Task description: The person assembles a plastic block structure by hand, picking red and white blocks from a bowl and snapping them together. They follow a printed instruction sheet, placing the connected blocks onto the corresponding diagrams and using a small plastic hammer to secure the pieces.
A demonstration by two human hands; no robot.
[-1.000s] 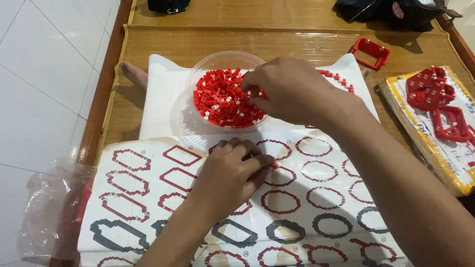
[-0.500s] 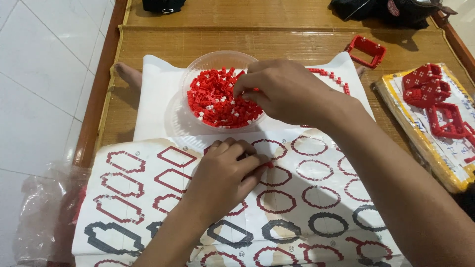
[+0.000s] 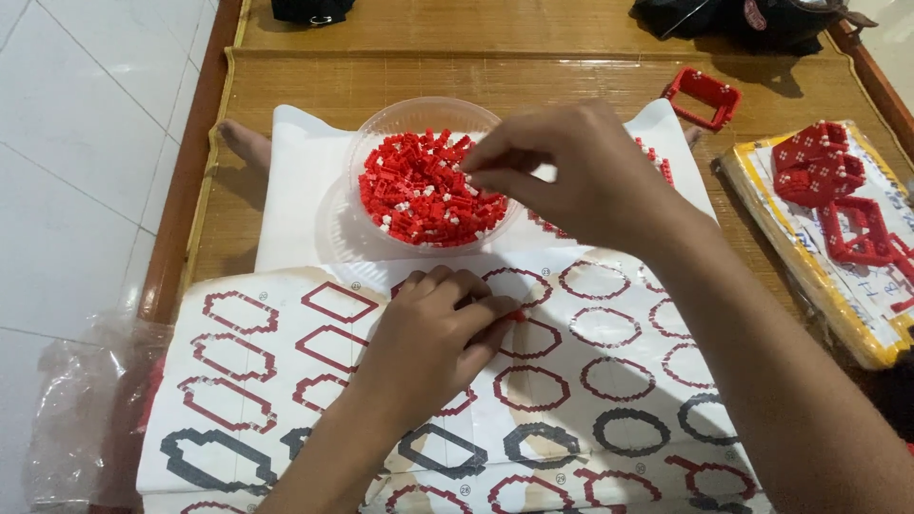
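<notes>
My right hand (image 3: 571, 171) reaches over a clear plastic bowl (image 3: 376, 133) full of small red and white bricks (image 3: 419, 195); its fingertips are pinched together above the pile, and I cannot tell whether a brick is between them. My left hand (image 3: 433, 338) rests on a printed sheet of red and grey ring outlines (image 3: 609, 381), its fingers curled around small red pieces (image 3: 515, 315) at the fingertips. The bowl stands on a white sheet (image 3: 295, 190) beyond the printed one.
A red brick frame (image 3: 703, 97) lies at the back right on the woven mat (image 3: 286, 86). Built red brick shapes (image 3: 838, 190) sit on a yellow-edged board (image 3: 762, 205) at right. A crumpled clear bag (image 3: 76, 419) lies at left, by white floor tiles.
My right hand has stayed over the bowl, shifting slightly while picking among the bricks. My left hand has kept its place on the printed sheet.
</notes>
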